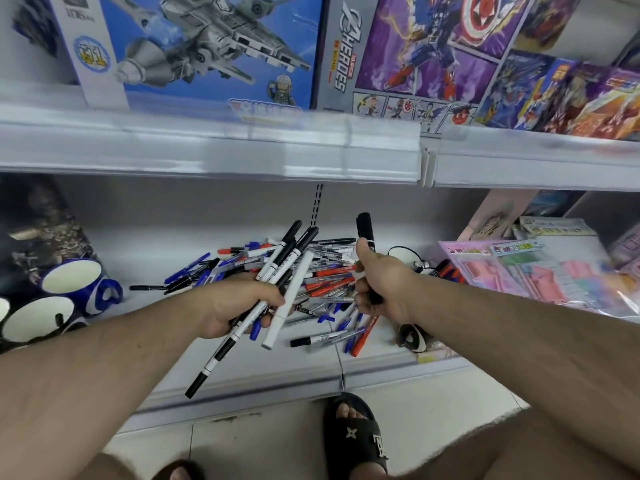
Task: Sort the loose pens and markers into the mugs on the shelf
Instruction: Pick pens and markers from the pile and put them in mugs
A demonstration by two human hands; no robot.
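Note:
A pile of loose pens and markers point(322, 282) with red, blue and black caps lies on the low white shelf point(242, 372). My left hand point(239, 306) grips a bundle of black-and-white markers point(277, 275) that fans out above and below the fist. My right hand point(381, 282) holds one thick black marker point(365, 230) upright over the pile, thumb up along it. At the left of the shelf stand blue-and-white mugs point(74, 280) with white insides, and two more point(38, 320) are partly cut off at the edge. Another mug point(403, 254) sits behind my right hand, mostly hidden.
An upper shelf point(242, 150) with toy boxes point(214, 50) overhangs the work area. Pink packaged toys point(526, 271) fill the right of the low shelf. A dark item point(41, 223) stands behind the mugs. A small black-and-white object point(414, 337) lies near the shelf's front edge. My sandalled foot point(356, 434) is on the tiled floor.

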